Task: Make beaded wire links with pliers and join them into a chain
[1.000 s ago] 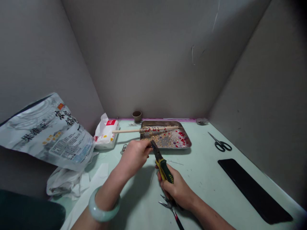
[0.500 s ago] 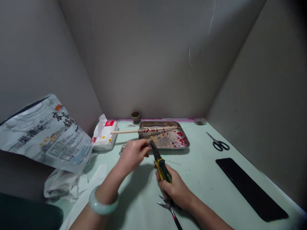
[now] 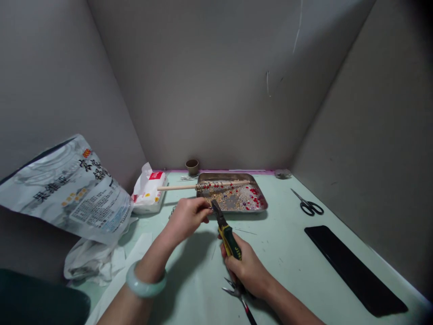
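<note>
My right hand (image 3: 241,262) is wrapped round the green and yellow handles of a pair of pliers (image 3: 229,240), whose dark jaws point up and away. The fingers of my left hand (image 3: 190,217) are pinched together just left of the jaw tips; what they hold is too small to make out. Behind both hands lies a metal tray (image 3: 263,206) with gold, red and clear beads. Across the tray rests a wooden stick (image 3: 181,187) with beaded pieces along it. A second pair of pliers (image 3: 238,293) lies below my right hand.
Scissors (image 3: 309,205) and a long black strip (image 3: 353,268) lie at the right. On the left are a printed plastic bag (image 3: 84,194) and a white tissue pack (image 3: 150,192). A small brown cup (image 3: 192,167) stands by the back wall. Thin pins are scattered on the green tabletop.
The whole view has shifted slightly. Both hands and the pliers keep nearly the same pose, with the jaws still beside my left fingertips.
</note>
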The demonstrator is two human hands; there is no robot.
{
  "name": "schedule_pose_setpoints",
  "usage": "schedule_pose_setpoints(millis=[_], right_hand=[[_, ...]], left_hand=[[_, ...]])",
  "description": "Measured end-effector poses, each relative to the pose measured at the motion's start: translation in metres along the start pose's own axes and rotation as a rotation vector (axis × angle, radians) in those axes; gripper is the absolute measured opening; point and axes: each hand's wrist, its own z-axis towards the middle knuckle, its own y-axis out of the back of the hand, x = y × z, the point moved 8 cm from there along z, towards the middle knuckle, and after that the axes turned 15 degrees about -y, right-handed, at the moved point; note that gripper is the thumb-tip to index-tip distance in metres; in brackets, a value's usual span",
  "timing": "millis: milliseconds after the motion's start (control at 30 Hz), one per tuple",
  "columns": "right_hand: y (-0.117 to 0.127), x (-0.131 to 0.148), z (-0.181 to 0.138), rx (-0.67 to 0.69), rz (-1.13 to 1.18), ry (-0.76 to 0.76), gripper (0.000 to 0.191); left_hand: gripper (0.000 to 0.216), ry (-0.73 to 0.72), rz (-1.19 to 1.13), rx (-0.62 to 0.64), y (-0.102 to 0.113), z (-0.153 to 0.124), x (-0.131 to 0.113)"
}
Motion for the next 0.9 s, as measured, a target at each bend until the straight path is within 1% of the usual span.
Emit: schedule_pose_setpoints(millis=[33, 67, 100, 133, 167, 200, 267, 300, 333, 367, 400, 433, 467, 533, 567, 600, 633, 667, 700, 733, 800, 833, 867, 900], right_hand=[[0.0, 0.001, 0.0, -0.008, -0.014, 0.005, 0.021], [0.0, 0.002, 0.0, -0.016, -0.026, 0.01, 0.021], [0.0, 0.002, 0.0, -0.023, -0.027, 0.011, 0.02], [0.001, 0.002, -0.001, -0.025, -0.013, 0.005, 0.02], [0.001, 0.001, -0.002, -0.017, 0.011, -0.004, 0.021], [0.001, 0.0, -0.002, 0.001, 0.035, -0.011, 0.023], [0.0, 0.0, -0.004, 0.04, 0.065, -0.005, 0.023], [-0.001, 0.0, -0.004, 0.054, 0.065, 0.003, 0.021], [-0.001, 0.001, -0.004, 0.06, 0.06, 0.01, 0.019], [-0.001, 0.001, -0.004, 0.058, 0.055, 0.011, 0.018], [0.0, 0.0, -0.003, 0.052, 0.056, 0.002, 0.018], [0.0, -0.001, -0.002, 0.049, 0.057, -0.01, 0.02], [0.0, -0.001, -0.001, 0.046, 0.053, -0.021, 0.021], [-0.001, -0.001, 0.001, 0.033, 0.028, -0.025, 0.022], [-0.001, -0.001, 0.001, 0.021, 0.014, -0.022, 0.022], [0.0, 0.0, 0.0, 0.01, 0.007, -0.019, 0.022], [0.001, -0.001, 0.0, 0.002, 0.016, -0.019, 0.023], [0.002, -0.001, -0.001, 0.001, 0.039, -0.022, 0.024], [0.002, -0.002, -0.001, 0.008, 0.061, -0.023, 0.024], [0.002, -0.002, -0.002, 0.02, 0.074, -0.018, 0.023], [0.001, -0.001, -0.003, 0.04, 0.069, 0.003, 0.02], [0.001, -0.001, -0.003, 0.042, 0.058, 0.01, 0.018], [0.001, -0.001, -0.002, 0.041, 0.052, 0.009, 0.017], [0.001, -0.002, -0.002, 0.037, 0.057, 0.0, 0.018]], left_hand=[[0.009, -0.086, 0.185, -0.008, 0.006, 0.001, -0.019], [0.01, -0.143, 0.315, -0.025, 0.01, 0.0, -0.033], [0.011, -0.171, 0.377, -0.037, 0.011, 0.0, -0.04], [0.012, -0.178, 0.374, -0.048, 0.01, -0.001, -0.04], [0.012, -0.16, 0.304, -0.059, 0.007, -0.001, -0.033], [0.012, -0.11, 0.173, -0.055, 0.001, -0.001, -0.019], [0.011, 0.059, -0.243, -0.039, -0.016, -0.002, 0.018], [0.013, 0.121, -0.425, -0.032, -0.024, -0.002, 0.032], [0.014, 0.166, -0.535, -0.042, -0.028, -0.002, 0.041], [0.014, 0.19, -0.572, -0.069, -0.027, -0.002, 0.045], [0.013, 0.205, -0.543, -0.058, -0.026, -0.003, 0.044], [0.012, 0.197, -0.444, -0.035, -0.022, -0.002, 0.037], [0.01, 0.146, -0.275, -0.047, -0.013, -0.001, 0.025], [0.008, -0.058, 0.117, -0.054, 0.002, 0.002, -0.013], [0.01, -0.129, 0.247, -0.07, 0.006, 0.002, -0.028], [0.013, -0.163, 0.306, -0.082, 0.007, 0.001, -0.036], [0.013, -0.162, 0.294, -0.096, 0.007, 0.001, -0.035], [0.011, -0.128, 0.211, -0.103, 0.004, 0.001, -0.027], [0.009, -0.066, 0.062, -0.097, -0.002, 0.0, -0.012], [0.01, 0.029, -0.148, -0.104, -0.01, -0.001, 0.008], [0.018, 0.181, -0.574, -0.049, -0.032, -0.003, 0.04], [0.022, 0.222, -0.702, -0.047, -0.037, -0.004, 0.049], [0.025, 0.245, -0.754, -0.058, -0.038, -0.004, 0.053], [0.024, 0.251, -0.734, -0.054, -0.036, -0.004, 0.052]])
